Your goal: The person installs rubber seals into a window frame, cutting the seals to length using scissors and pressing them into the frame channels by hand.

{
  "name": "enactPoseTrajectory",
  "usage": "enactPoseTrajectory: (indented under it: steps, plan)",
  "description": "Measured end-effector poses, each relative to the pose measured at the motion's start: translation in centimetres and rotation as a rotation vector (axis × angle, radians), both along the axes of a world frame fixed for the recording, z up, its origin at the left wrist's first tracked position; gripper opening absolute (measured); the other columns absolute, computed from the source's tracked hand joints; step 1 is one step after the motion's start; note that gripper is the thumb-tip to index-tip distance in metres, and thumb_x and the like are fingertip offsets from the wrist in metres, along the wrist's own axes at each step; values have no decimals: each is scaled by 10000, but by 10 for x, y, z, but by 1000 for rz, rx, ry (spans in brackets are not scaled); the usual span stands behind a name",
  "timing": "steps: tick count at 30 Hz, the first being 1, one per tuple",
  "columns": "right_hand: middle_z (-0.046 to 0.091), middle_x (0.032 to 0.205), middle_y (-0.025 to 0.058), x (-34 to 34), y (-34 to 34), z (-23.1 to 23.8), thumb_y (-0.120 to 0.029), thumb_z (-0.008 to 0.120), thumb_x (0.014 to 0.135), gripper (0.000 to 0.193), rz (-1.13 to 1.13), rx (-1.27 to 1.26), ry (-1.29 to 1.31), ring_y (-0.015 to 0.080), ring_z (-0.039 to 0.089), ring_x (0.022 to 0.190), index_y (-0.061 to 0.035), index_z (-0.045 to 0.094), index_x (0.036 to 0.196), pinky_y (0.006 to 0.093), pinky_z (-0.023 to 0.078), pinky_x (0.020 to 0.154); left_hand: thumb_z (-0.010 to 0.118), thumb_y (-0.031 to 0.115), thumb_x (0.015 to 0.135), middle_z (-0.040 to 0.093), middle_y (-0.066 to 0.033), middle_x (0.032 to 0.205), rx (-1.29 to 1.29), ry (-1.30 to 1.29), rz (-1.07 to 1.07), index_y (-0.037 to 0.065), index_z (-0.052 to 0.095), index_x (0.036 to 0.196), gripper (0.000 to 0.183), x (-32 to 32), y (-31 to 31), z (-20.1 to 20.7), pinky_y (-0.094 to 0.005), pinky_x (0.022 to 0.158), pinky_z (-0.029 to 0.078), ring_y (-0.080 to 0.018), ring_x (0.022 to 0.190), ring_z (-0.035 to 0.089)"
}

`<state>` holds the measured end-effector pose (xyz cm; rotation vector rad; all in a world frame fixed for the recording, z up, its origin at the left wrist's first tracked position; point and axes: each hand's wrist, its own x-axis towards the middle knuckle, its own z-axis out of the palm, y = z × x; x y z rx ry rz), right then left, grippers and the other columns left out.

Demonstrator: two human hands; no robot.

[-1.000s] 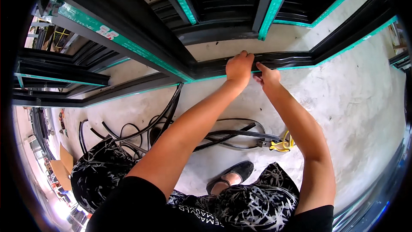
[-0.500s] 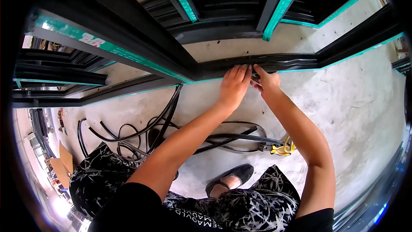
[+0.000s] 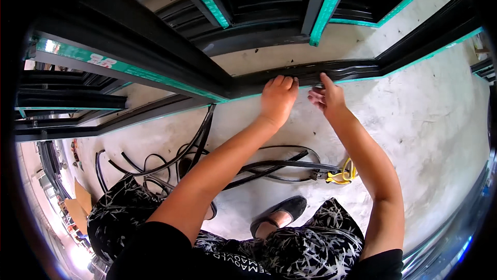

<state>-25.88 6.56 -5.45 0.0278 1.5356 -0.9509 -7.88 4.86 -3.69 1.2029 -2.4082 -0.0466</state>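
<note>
A black window frame (image 3: pixel 248 83) with green protective film along its edge stands in front of me. A black rubber strip (image 3: pixel 349 70) runs wavily along its lower rail. My left hand (image 3: pixel 278 101) is curled over this rail, fingers close together and tips on the black profile. Just right of it, my right hand (image 3: pixel 327 95) is partly spread, one digit stretched up against the strip and the others bent loosely below the rail. I see nothing held in the right hand. The undersides of the left fingers are hidden.
Loose black rubber strips (image 3: pixel 279 165) lie looped on the concrete floor. Beside them is a yellow-handled hand tool (image 3: pixel 339 177). My shoe (image 3: pixel 279 215) is below. More film-edged frames (image 3: pixel 331 5) stand behind, and a cardboard box (image 3: pixel 78 205) sits at far left.
My hands were close together on the rail and are now apart. The right hand has slid right along the strip and its fingers have loosened; the left stays on the rail.
</note>
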Motion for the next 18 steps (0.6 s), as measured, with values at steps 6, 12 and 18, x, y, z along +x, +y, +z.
enactPoseTrajectory:
  steps: [6,12,18]
  plan:
    - [621,844,95,-48,-1,0,-358,766,875,392,-137,-29,171,197,656,655,-8,623,980,338,594,583,627,90,780,647,-52,899,88,262,-138,81,712,953,192,-67,-20,19,-393,809,527,-265,926,609]
    - [655,829,111,-42,-11,8,-332,796,853,395,-184,-20,141,199,643,602,9,629,965,333,582,559,665,105,751,654,-34,852,173,105,-64,123,693,843,97,-107,-37,9,-364,801,539,-250,925,613]
    - [642,696,100,-43,-14,11,-266,802,841,324,-201,-17,253,191,598,490,22,654,855,292,510,444,692,115,719,673,-48,806,140,72,-32,122,683,752,35,-117,-39,10,-396,778,506,-241,890,639]
